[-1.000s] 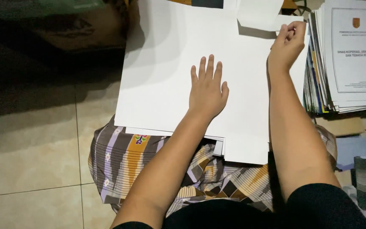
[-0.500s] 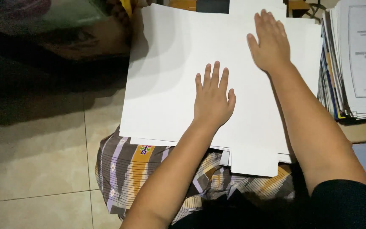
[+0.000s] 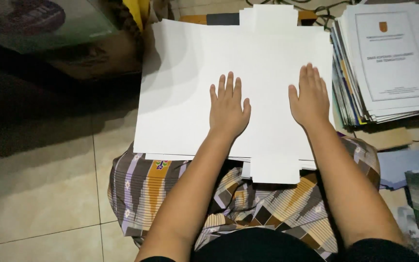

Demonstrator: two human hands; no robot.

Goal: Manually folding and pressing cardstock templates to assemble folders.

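A large white sheet of card (image 3: 180,82) lies across my lap over a patterned cloth (image 3: 170,194), on top of more white sheets whose edges show beneath it. My left hand (image 3: 228,109) rests flat on the middle of the sheet, fingers spread. Flat on the sheet's right part lies my right hand (image 3: 310,97), fingers together and pointing away. Neither hand holds anything. A smaller white piece (image 3: 273,170) sticks out from under the sheet toward me.
A thick stack of bound documents with white covers (image 3: 389,63) sits to the right on the floor. Dark objects and a shadow fill the upper left. Beige floor tiles (image 3: 40,194) lie to the left. Printed pictures (image 3: 413,184) lie at lower right.
My right hand came down from the sheet's far right corner and now lies flat beside my left hand. The left hand stayed pressed on the sheet.
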